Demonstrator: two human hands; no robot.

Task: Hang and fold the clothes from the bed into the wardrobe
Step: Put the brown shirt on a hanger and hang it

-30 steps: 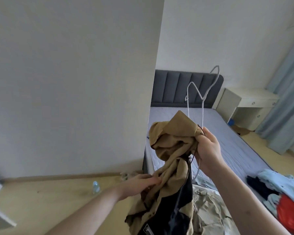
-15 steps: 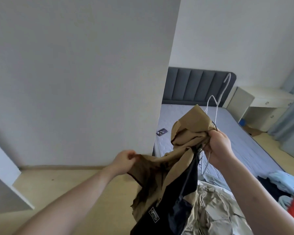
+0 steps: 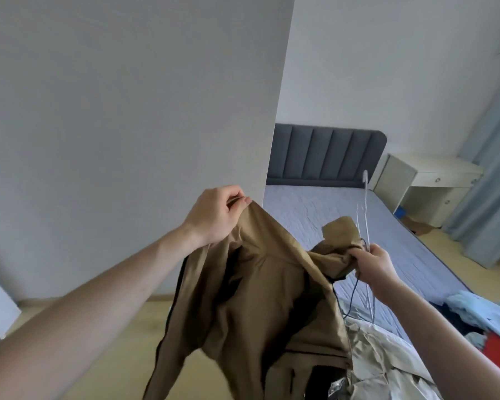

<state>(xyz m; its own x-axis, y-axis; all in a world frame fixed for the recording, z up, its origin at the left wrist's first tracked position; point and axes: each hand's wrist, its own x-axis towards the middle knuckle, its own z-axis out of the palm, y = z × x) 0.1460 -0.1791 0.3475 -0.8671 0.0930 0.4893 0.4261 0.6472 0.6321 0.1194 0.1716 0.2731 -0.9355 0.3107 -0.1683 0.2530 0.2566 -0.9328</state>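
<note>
In the head view, the person holds a brown jacket (image 3: pixel 260 298) up in the air between both hands, in front of the bed (image 3: pixel 344 215). The left hand (image 3: pixel 217 215) is raised and its grip is closed: the thumb and curled fingers pinch one upper edge of the jacket. The right hand (image 3: pixel 373 264) is lower and to the right; its grip is closed too, around the other bunched part of the jacket together with a white wire hanger (image 3: pixel 365 209). The hanger stands up above this hand and its lower part shows below it. A thin dark cord (image 3: pixel 348 295) hangs down from the jacket near the right hand. The jacket spreads open between the hands, and its dark lining shows inside. Under it, on the foot of the bed, lies a pale beige garment (image 3: pixel 387 359). At the right edge of the bed there is a pile of light blue, dark and red clothes (image 3: pixel 485 319). Behind are a grey padded headboard (image 3: pixel 324 154) and a white bedside cabinet (image 3: pixel 427 183)
</note>
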